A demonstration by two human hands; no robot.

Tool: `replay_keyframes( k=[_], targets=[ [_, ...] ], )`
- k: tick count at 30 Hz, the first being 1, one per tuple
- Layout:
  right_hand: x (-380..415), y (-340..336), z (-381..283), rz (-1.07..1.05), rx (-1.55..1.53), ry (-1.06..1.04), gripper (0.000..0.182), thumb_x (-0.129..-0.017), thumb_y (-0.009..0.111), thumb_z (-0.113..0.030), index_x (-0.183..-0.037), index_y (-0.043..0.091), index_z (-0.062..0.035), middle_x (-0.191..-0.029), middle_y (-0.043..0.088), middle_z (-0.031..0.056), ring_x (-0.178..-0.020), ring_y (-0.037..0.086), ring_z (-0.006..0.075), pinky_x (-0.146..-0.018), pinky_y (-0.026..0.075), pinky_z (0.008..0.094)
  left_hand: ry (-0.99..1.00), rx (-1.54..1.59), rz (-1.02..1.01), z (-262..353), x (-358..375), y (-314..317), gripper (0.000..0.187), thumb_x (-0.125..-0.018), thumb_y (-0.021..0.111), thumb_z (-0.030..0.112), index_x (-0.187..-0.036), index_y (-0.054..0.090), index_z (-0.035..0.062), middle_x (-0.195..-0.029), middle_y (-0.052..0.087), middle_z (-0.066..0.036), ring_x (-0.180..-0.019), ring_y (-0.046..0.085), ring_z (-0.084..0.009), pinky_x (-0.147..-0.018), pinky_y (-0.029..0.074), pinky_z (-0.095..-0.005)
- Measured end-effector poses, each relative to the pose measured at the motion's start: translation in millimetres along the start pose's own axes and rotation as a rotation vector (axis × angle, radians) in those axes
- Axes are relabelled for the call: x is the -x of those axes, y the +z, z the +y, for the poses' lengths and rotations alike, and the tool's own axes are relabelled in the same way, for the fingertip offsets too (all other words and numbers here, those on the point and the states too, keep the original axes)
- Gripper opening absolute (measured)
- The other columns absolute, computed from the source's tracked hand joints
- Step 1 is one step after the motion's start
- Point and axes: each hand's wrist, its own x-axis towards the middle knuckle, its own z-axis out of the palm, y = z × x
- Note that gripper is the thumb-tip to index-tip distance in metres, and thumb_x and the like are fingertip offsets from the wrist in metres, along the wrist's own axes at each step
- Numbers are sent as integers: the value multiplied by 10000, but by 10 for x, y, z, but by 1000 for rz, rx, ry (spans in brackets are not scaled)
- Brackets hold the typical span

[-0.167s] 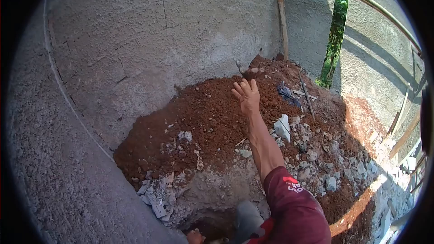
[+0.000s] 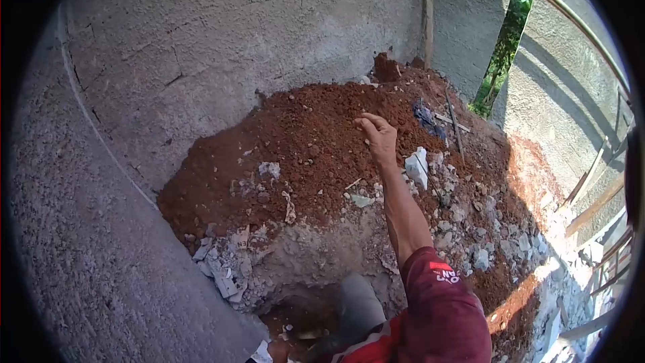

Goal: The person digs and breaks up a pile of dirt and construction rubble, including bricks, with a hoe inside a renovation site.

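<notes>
My right hand (image 2: pixel 378 132) is stretched out over a heap of red-brown soil (image 2: pixel 302 141), palm down, fingers loosely apart and holding nothing. A clump of soil (image 2: pixel 385 67) sits at the top of the heap by the wall, beyond the hand. My arm wears a dark red sleeve (image 2: pixel 440 302). At the bottom edge, down in a hole (image 2: pixel 302 316), a small skin-coloured shape (image 2: pixel 273 351) may be my left hand; it is mostly cut off.
A rough grey plastered wall (image 2: pixel 201 47) curves round the left and back. Broken concrete and stones (image 2: pixel 470 228) lie on the right of the heap, with a white chunk (image 2: pixel 418 167) near my wrist. Thin rods (image 2: pixel 455 124) and wooden slats (image 2: pixel 591 195) stand at right.
My right hand has dropped lower and turned palm down. The soil clump that was in the air near the fingers now lies at the top of the heap.
</notes>
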Motion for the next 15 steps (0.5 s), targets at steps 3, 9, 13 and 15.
replay_keyframes(
  k=[3,9,13,15],
  targets=[
    [1355,-438,375,21,479,295,321,-844,652,-261,-679,624,13,-636,638,81,-534,539,82,-537,472,242,126,10,-3,150,229,164,234,-751,564,256,-579,630,112,-590,621,-83,-543,615,-267,-478,445,-430],
    [5079,-1997,308,-134,1057,1040,313,-882,538,-252,-690,585,-9,-630,577,60,-486,557,158,-395,422,292,-151,440,-279,363,330,-210,356,-765,565,383,-838,657,47,-800,649,-198,-782,649,-347,-693,524,-435],
    [6781,-4153,260,-534,1200,983,285,-874,549,-249,-728,596,-8,-667,597,83,-528,578,174,-444,452,315,-343,619,-309,620,202,-463,625,-757,623,286,-1273,361,48,-942,621,-228,-888,608,-404,-792,491,-469],
    [7499,-4885,271,-712,1289,869,269,-869,556,-247,-753,602,-8,-692,610,98,-557,592,185,-477,472,331,-223,592,-346,677,128,-393,669,-743,649,287,-1296,348,61,-1005,601,-225,-968,576,-394,-837,471,-460]
  ],
)
